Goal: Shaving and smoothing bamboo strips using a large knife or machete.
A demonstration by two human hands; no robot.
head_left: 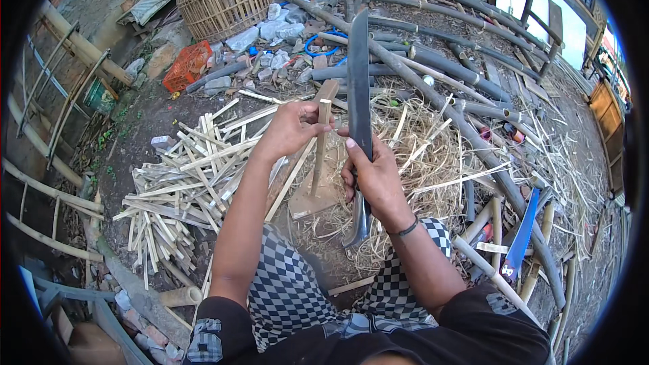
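My left hand (295,128) is closed around the upper part of a split bamboo strip (320,155). The strip stands upright, its lower end over a flat wooden board (307,204) on the ground between my knees. In my right hand (378,179) is a machete (360,81), gripped by its handle, the long dark blade pointing up and away from me. The blade is just right of the strip and looks apart from it. A heap of pale split strips (182,186) lies left of the board, and curly bamboo shavings (433,162) are piled to its right.
A blue saw (520,236) leans among bamboo poles at the right. Long dark poles (466,138) cross the far right side. Farther off are an orange crate (187,66), a woven bamboo cage (225,1) and stone rubble (277,30). A bamboo frame (57,172) stands at the left.
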